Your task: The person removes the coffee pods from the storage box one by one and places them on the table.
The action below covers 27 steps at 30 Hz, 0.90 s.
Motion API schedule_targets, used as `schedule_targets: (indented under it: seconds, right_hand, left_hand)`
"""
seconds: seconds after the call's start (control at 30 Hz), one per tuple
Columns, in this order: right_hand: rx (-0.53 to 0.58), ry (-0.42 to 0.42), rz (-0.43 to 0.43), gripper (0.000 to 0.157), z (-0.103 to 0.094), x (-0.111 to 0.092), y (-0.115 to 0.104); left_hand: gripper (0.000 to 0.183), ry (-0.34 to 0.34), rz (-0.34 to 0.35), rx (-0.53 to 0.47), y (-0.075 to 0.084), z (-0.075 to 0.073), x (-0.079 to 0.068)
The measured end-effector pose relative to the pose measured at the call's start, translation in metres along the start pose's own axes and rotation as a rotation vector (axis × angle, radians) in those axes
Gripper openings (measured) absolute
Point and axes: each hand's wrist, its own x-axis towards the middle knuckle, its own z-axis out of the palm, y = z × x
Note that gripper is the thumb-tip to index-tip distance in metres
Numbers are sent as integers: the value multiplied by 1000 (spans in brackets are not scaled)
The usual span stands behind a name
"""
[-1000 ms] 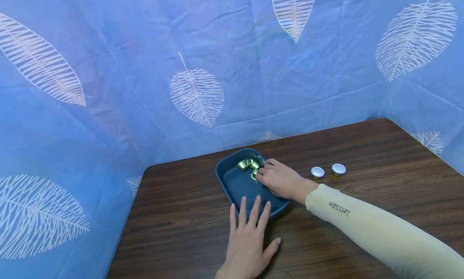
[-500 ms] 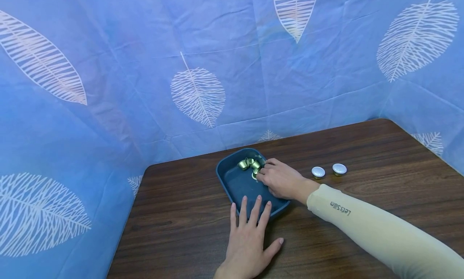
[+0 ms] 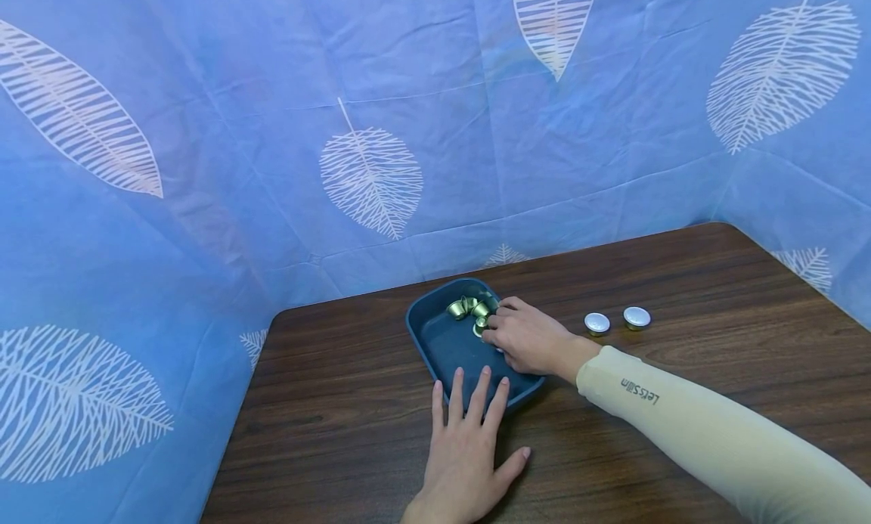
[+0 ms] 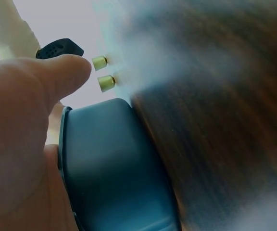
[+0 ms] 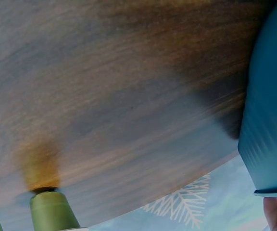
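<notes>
In the head view my right hand (image 3: 527, 335) reaches over the right wall of a dark blue tray (image 3: 435, 358), fingers bent down inside. A small white edge shows below these fingers; I cannot tell whether they grip it. Several gold coffee capsules (image 3: 457, 308) lie at the tray's far end, one right by the fingertips. My left hand (image 3: 463, 456) is spread flat, its fingertips at the tray's near rim. The left wrist view has its thumb (image 4: 66, 77) beside the tray wall (image 4: 114, 159). In the right wrist view, fingertips (image 5: 275, 214) show at the tray's rim.
Two more capsules, a nearer one (image 3: 596, 324) and a farther one (image 3: 636, 317), stand silver lid up on the dark wooden table (image 3: 327, 403), right of the tray. Behind the table hangs a blue cloth (image 3: 272, 168) with white leaf prints.
Both hands stay almost where they were. A small white edge now shows beneath the right fingers inside the tray. The loose capsules keep their places.
</notes>
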Motion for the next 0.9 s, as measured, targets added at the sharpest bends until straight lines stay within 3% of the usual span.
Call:
schedule_targets:
  seconds: [0.5, 0.9]
  right_hand:
    - [27, -14, -6, 28, -4, 0, -2]
    - [100, -42, 40, 20, -12, 4, -4]
  left_hand:
    - [83, 4, 3, -4, 0, 1, 0]
    - [85, 19, 15, 10, -1, 1, -1]
